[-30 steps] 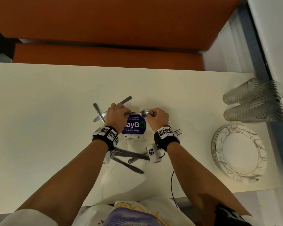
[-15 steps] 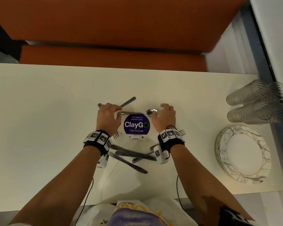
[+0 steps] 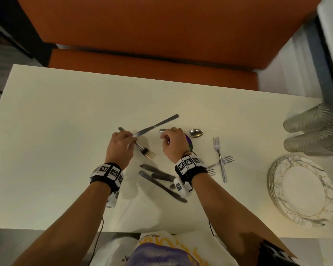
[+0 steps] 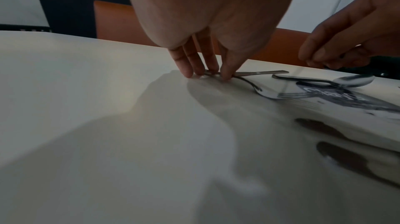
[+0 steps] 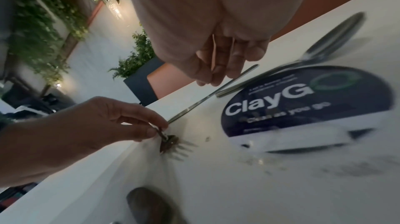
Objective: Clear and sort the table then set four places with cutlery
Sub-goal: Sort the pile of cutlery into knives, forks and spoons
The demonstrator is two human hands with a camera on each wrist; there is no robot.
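Note:
My left hand (image 3: 132, 140) pinches the handle of a fork (image 3: 148, 153) between thumb and fingers low over the white table (image 3: 56, 131); the tines point toward me. The left wrist view shows that pinch (image 4: 216, 73) on the fork (image 4: 257, 89). A knife (image 3: 158, 123) lies just beyond it. My right hand (image 3: 164, 134) curls over the handle end of a spoon (image 3: 196, 132), above a purple ClayGo sign (image 5: 303, 101). In the right wrist view its fingers (image 5: 207, 77) hover close to the spoon (image 5: 324, 43); a grip is not clear.
Three forks (image 3: 220, 160) lie crossed right of my right wrist. Dark-handled knives (image 3: 161, 181) lie partly under it. Stacked plates (image 3: 304, 189) and tipped glasses (image 3: 315, 131) sit at the table's right end. An orange bench (image 3: 152, 35) runs along the far side.
My left hand has taken hold of the fork handle. My right hand has shifted left from the spoon's bowl to its handle end and now covers most of the sign.

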